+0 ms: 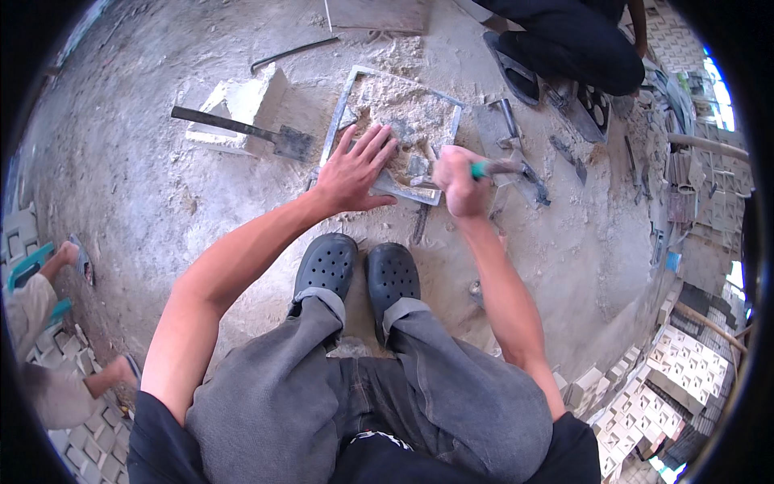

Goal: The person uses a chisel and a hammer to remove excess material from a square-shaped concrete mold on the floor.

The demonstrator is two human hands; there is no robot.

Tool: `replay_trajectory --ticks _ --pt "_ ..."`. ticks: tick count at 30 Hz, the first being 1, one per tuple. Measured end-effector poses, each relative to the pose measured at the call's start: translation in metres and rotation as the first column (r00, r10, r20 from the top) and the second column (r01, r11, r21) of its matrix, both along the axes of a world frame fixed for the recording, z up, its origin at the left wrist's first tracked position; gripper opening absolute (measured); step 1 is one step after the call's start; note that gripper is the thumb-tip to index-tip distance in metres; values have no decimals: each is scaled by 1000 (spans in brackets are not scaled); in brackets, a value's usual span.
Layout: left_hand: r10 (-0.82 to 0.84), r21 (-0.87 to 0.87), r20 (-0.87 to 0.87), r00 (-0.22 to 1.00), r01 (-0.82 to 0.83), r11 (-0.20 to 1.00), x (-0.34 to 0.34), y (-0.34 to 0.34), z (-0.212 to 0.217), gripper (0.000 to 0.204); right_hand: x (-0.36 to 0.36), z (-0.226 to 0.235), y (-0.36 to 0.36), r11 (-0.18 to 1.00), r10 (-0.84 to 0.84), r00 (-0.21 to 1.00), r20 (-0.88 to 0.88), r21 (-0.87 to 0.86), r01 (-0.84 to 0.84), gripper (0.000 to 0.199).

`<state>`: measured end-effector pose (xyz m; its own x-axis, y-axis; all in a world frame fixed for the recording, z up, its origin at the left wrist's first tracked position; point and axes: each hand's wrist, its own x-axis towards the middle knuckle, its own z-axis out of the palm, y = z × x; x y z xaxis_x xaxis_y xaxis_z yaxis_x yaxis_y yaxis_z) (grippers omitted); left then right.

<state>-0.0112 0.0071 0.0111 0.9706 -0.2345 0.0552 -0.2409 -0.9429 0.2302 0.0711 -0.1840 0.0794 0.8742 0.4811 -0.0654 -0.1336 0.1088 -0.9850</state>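
Observation:
A square metal frame [331, 121] lies on the dusty floor, with crumbled plaster and grey stone pieces [418, 166] inside it. My left hand [352, 171] is open, fingers spread and palm down over the frame's near left part. At the near right corner, my right hand [462, 182] is closed around a green-handled tool [480, 169]. Motion smears this tool's end, so its exact kind is hard to make out. Just right of it, a hammer-like metal tool [509, 121] rests on a flat grey plate [488, 129].
Left of the frame, a flat-bladed scraper [234, 125] leans across a broken white block [258, 90]. Behind lies a thin metal bar [294, 53]. Another person [564, 48] crouches at the far right. Patterned blocks [685, 355] are stacked at right; another person's legs [56, 323] show at left.

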Motion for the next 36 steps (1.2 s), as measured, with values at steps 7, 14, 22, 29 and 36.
replay_trajectory --ticks 7,14,22,29,36 --pt "-9 5 -1 1000 9 1000 6 -7 4 111 -6 -43 -11 998 -23 998 58 -59 27 41" --pt "-13 39 0 1000 13 999 2 1 2 111 18 25 3 990 -99 995 14 101 97 44" --pt "27 -23 3 1000 -27 999 4 -2 2 116 11 -30 8 993 -116 986 -116 -31 113 42" --pt "62 -54 -25 998 -63 997 0 -3 6 121 12 26 29 903 -376 913 -160 160 400 43" --pt "73 -85 -5 997 -73 994 3 -3 2 124 -18 -14 52 898 -411 911 20 -165 408 45"
